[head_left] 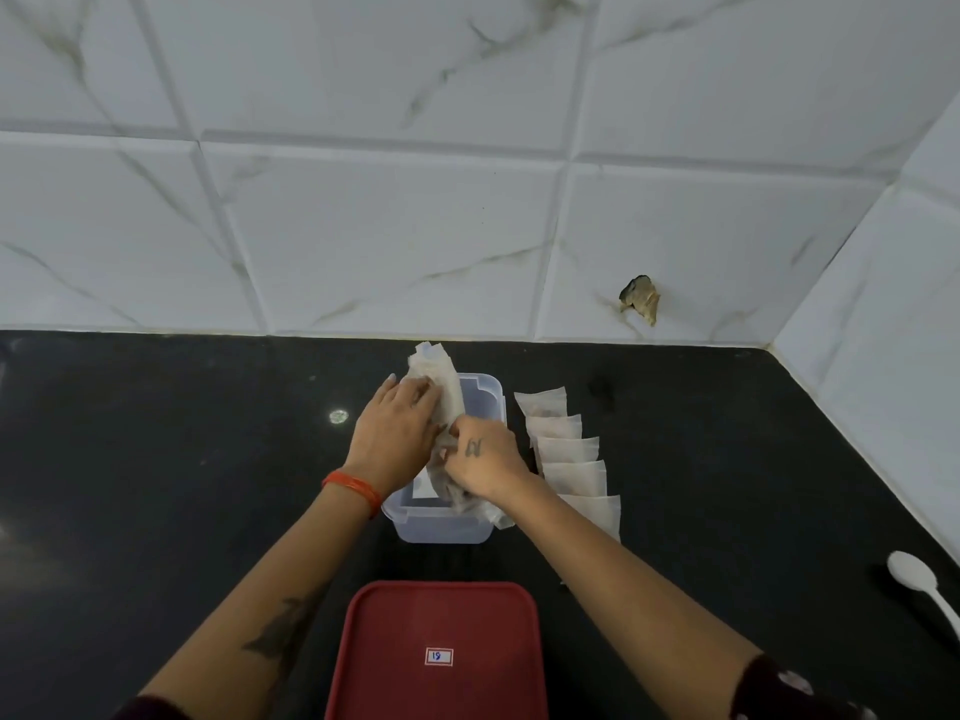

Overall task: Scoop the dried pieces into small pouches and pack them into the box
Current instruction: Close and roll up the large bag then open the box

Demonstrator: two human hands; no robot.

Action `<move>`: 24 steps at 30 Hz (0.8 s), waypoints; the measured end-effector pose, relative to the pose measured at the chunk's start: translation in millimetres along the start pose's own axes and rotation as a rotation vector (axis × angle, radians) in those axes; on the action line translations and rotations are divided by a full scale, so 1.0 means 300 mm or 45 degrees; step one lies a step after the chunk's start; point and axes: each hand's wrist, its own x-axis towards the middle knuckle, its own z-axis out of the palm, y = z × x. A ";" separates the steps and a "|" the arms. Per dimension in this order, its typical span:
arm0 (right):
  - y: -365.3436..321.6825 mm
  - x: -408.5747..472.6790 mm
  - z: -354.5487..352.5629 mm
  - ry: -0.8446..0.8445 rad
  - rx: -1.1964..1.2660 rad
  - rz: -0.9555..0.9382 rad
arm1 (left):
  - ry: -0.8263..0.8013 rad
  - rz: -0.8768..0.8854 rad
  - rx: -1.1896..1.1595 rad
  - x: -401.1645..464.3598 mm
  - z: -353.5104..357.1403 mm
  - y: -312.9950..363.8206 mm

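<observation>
Over a black table (156, 459), the left hand (397, 433) and right hand (480, 462) each keep a pinching grip on a bundle of filled pouches (441, 387) above the clear box (441, 527), where easing them in flat, edges aligned, looks wisest.

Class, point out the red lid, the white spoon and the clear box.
red lid (436, 631), head view, middle of its top.
white spoon (912, 570), head view, its bowl.
clear box (441, 530), head view, near wall.
</observation>
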 end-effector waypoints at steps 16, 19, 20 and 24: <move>0.027 -0.030 -0.041 -0.245 -0.271 -0.133 | -0.422 0.103 0.499 0.008 0.023 0.027; 0.017 -0.020 -0.014 -0.220 -0.388 -0.176 | -0.456 0.087 0.499 0.007 0.015 0.032; 0.013 -0.021 -0.009 -0.212 -0.427 -0.182 | -0.468 0.087 0.510 0.007 0.014 0.032; 0.000 -0.017 0.003 -0.191 -0.574 -0.215 | -0.511 0.087 0.523 0.005 0.011 0.032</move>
